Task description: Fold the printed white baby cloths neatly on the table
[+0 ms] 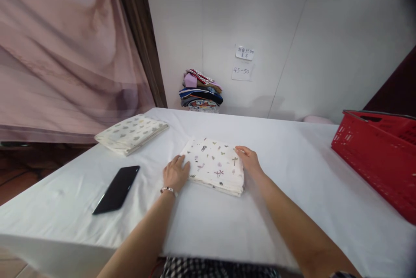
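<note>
A white folded cloth [212, 163] printed with small flamingos, palm trees and leaves lies flat in the middle of the table [289, 156]. My left hand [176, 174], with a bracelet at the wrist, rests along its left edge, fingers stretched out and thumb apart. At the cloth's far right corner, my right hand [249, 159] pinches the edge between thumb and fingers. A second folded cloth [131, 133], cream with grey-green shapes, sits at the far left of the table.
A black phone [117, 189] lies left of my left hand. On the right stands a red plastic basket [380, 156]. Behind the table, a stack of folded fabrics [201, 92] is against the wall, near paper notes [243, 71]. A pink curtain [65, 44] hangs at left.
</note>
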`<state>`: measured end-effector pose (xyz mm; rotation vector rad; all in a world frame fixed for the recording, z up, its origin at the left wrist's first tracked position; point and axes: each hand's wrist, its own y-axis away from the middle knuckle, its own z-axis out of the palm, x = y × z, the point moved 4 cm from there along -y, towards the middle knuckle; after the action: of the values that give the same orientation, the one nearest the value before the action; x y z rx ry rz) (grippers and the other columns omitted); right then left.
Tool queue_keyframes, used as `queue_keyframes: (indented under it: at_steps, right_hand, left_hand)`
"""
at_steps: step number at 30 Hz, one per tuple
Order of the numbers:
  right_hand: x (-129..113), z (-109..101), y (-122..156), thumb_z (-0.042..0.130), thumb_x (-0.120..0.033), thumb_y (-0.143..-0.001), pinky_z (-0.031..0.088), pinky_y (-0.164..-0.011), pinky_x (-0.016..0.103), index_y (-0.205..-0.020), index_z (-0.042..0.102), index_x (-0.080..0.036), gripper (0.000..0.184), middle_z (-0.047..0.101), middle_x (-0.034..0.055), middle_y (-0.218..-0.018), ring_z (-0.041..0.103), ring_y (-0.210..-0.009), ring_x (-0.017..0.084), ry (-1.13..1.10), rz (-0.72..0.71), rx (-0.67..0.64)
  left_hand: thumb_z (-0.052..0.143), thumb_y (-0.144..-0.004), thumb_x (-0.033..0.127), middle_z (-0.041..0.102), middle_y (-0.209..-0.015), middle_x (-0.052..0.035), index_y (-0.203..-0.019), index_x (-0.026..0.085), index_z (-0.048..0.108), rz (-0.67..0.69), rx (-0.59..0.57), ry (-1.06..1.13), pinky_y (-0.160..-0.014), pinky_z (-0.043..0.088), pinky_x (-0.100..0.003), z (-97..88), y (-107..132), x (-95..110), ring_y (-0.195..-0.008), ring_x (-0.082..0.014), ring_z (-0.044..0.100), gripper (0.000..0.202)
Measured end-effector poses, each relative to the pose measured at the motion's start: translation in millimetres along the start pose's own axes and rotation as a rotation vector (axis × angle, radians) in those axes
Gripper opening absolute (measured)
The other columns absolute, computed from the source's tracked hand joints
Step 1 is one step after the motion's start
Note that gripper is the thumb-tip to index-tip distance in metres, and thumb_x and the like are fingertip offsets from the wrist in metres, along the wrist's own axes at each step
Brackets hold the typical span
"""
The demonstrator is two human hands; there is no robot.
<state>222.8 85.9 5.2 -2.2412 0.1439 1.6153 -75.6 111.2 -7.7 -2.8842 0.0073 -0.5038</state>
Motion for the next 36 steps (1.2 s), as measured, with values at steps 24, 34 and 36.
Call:
queue_keyframes:
  at_steps: [24, 34, 36]
  right_hand:
    - [-66, 57, 48, 0.045, -0.054, -0.083, 0.033, -0.102, 0.036, -0.099, 0.067, -0.02, 0.044, 0.06, 0.0061, -0.118, 0.046, -0.119, 0.022, 0.033, -0.145, -0.227]
    - [-11, 63, 55, 0.027, -0.053, -0.089, 0.015, -0.108, 0.043, -0.132, 0.041, -0.019, 0.057, 0.026, 0.0102, -0.146, 0.018, -0.135, 0.027, 1.098, -0.222, -0.474]
    - [-13, 63, 57, 0.027, -0.052, -0.089, 0.015, -0.108, 0.043, -0.131, 0.043, -0.019, 0.055, 0.03, 0.01, -0.144, 0.021, -0.134, 0.026, 1.105, -0.248, -0.463]
  left_hand:
    - [0.038, -0.084, 0.04, 0.048, -0.132, -0.0048, -0.122, 0.024, 0.053, 0.025, 0.035, 0.075, -0.098, 0.033, -0.04, 2.6, 3, -4, -0.116, -0.0246, 0.046, 0.043]
    - [0.04, -0.085, 0.038, 0.05, -0.129, -0.0045, -0.119, 0.026, 0.052, 0.038, 0.054, 0.068, -0.094, 0.034, -0.041, 2.2, 7, -1, -0.112, -0.0245, 0.047, 0.039]
    - [0.04, -0.085, 0.038, 0.05, -0.129, -0.0043, -0.119, 0.026, 0.052, 0.042, 0.06, 0.071, -0.094, 0.034, -0.04, 1.9, 8, -1, -0.111, -0.0243, 0.048, 0.038]
